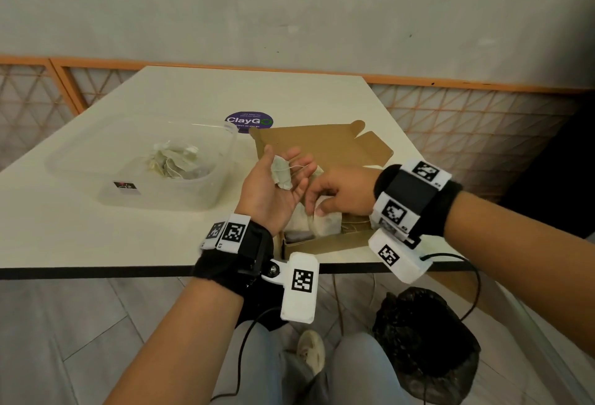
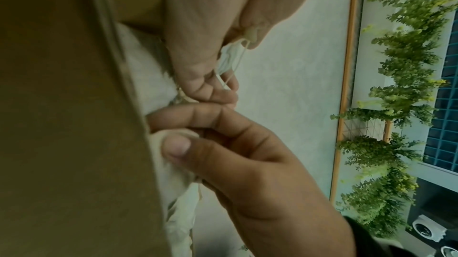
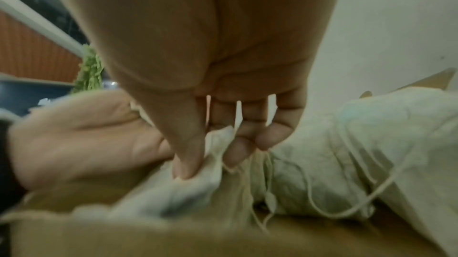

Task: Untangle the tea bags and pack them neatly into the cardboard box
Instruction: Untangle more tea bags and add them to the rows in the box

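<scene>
Left hand (image 1: pixel 273 190), palm up above the cardboard box (image 1: pixel 328 243), holds one tea bag (image 1: pixel 282 173) under its thumb, string trailing across the fingers. Right hand (image 1: pixel 336 192) pinches a second tea bag (image 1: pixel 329 225) inside the box, among others packed there. Left of the box: clear tub (image 1: pixel 206 193) of tangled tea bags (image 1: pixel 174 163) on the worktop (image 1: pixel 145 240)

Head view: the right hand (image 1: pixel 335 192) and left hand (image 1: pixel 270 189) sit right over the cardboard box (image 1: pixel 325 242). Most of the inside is covered, so no counting the packed tea bags (image 1: pixel 325 222). The pile (image 1: pixel 174 163) in the plastic tub (image 1: pixel 154 201) is a pale blur behind its cloudy wall. The small print on the purple sticker (image 1: pixel 248 120) and the tub's label (image 1: pixel 125 185) is unreadable. In the right wrist view the near box wall (image 3: pixel 173 237) is total mush. In the left wrist view a brown flap (image 2: pixel 62 124) blocks the left half, and the loose tea bag (image 2: pixel 229 56) mostly hides behind fingers.
</scene>
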The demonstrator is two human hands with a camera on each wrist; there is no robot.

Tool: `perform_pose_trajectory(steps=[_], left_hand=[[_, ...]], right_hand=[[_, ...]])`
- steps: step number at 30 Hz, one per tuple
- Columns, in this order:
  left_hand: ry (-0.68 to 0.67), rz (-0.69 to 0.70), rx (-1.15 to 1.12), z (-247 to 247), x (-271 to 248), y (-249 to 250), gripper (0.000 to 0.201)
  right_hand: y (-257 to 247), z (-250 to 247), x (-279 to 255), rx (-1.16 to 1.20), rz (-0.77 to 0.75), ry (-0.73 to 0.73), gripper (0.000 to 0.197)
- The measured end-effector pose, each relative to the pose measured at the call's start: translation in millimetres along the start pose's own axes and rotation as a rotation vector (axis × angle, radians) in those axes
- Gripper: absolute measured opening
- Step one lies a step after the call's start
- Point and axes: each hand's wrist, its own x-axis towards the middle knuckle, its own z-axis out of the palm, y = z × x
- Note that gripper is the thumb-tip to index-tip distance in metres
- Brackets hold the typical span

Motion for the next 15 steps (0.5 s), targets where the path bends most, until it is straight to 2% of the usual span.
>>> perform_pose_trajectory(steps=[4, 7, 9, 10, 13, 15], left_hand=[[0.041, 0.035, -0.014, 0.9, -0.5, 0.2, 0.045], [0.033, 0.046, 0.023, 1.1, -0.4, -2.0, 0.042], [0.023, 0.054, 0.038, 1.7, 0.1, -3.1, 0.041], [0.010, 0.058, 0.044, 2.2, 0.3, -3.5, 0.042], [-0.056, 0.045, 0.081, 5.9, -0.8, -5.1, 0.047], [-0.109, 0.029, 0.118, 9.1, -3.5, -5.5, 0.053]], right_hand=[[1.2, 5.2, 5.7, -0.077, 0.039, 0.108, 0.028], [2.5, -3.6, -4.0, 0.065, 0.055, 0.407, 0.023], [-3.2, -8.5, -12.9, 0.209, -0.009, 0.602, 0.018], [-9.2, -9.3, -16.5, 0.241, -0.044, 0.609, 0.018], [-26.1, 1.9, -14.1, 0.196, -0.094, 0.459, 0.033], [-29.7, 9.8, -7.0, 0.163, -0.098, 0.464, 0.035]])
